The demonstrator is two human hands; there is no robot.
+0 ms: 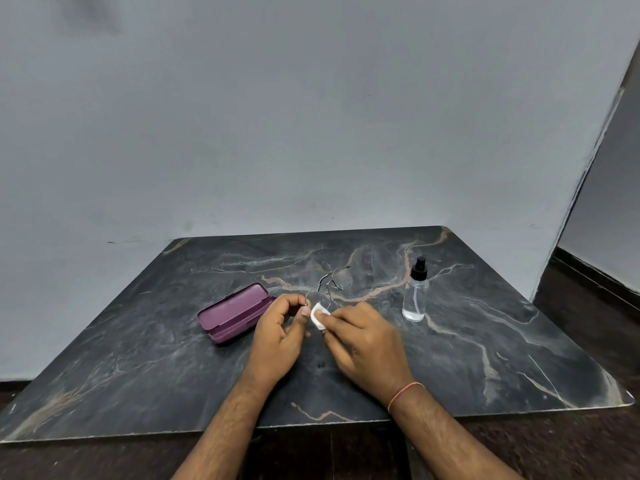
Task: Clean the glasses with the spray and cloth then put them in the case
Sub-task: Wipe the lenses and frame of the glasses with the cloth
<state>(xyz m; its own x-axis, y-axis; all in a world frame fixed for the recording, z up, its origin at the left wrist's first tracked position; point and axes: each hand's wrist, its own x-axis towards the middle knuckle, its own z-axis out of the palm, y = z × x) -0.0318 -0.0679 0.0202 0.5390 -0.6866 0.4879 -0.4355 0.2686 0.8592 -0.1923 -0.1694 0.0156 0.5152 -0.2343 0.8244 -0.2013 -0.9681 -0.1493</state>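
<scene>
1. Right now the left hand point(278, 329) pinches the end of one thin temple arm between thumb and fingertips, so the glasses point(335, 278) hang out beyond it over the marble slab point(485, 341), lenses toward the far side.
2. Just beside it, the right hand point(363, 337) has its fingers curled round a small white cloth point(319, 315), held at the frame near the left thumb.
3. Wiping looks under way; the spray bottle point(415, 292) stands upright to the right, apart from both hands.
4. Holding so slight a frame by one arm tip risks bending the hinge if the cloth presses hard.
5. A slipped pinch would drop the lenses onto stone.
6. Waiting at left, the open purple case point(235, 311) could be nudged by the left wrist.
</scene>
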